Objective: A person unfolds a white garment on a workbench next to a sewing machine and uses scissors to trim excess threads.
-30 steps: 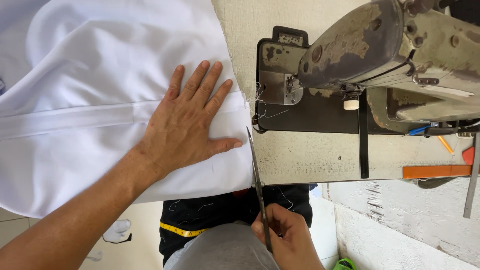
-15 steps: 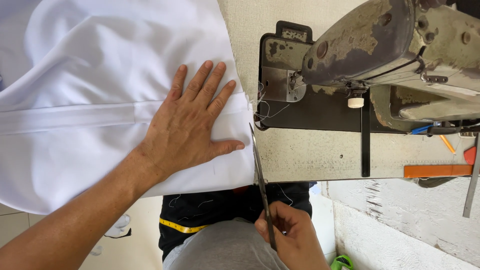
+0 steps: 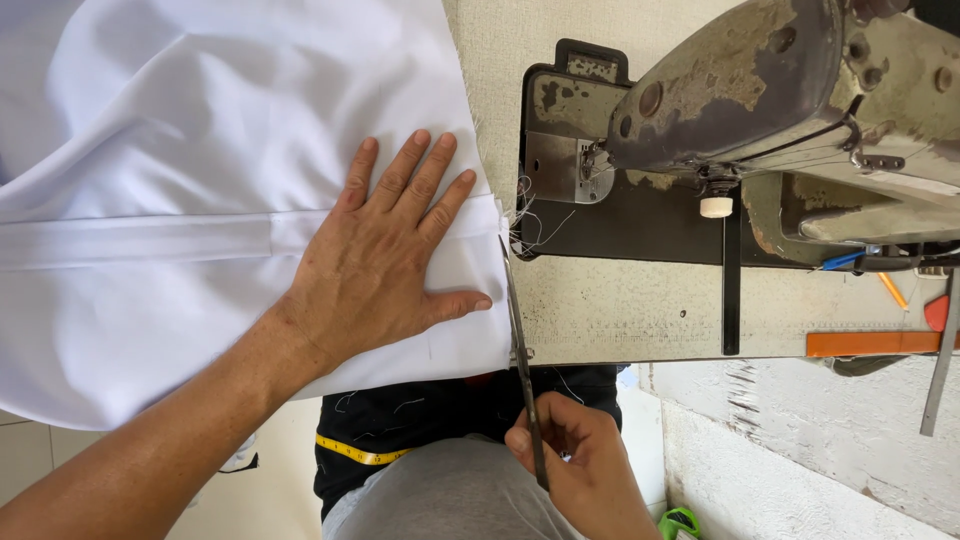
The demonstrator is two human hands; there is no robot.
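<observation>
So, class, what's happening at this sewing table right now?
A person sits at a sewing machine. Their left hand lies flat, fingers spread, on a white cloth, pressing it to the table next to a seam band. Their right hand holds scissors, the blades running along the cloth's frayed edge beside the machine's plate. Loose threads hang at that edge. A yellow tape measure shows at the person's lap.

White fabric (image 3: 200, 200), yellow tape measure (image 3: 360, 452)
</observation>
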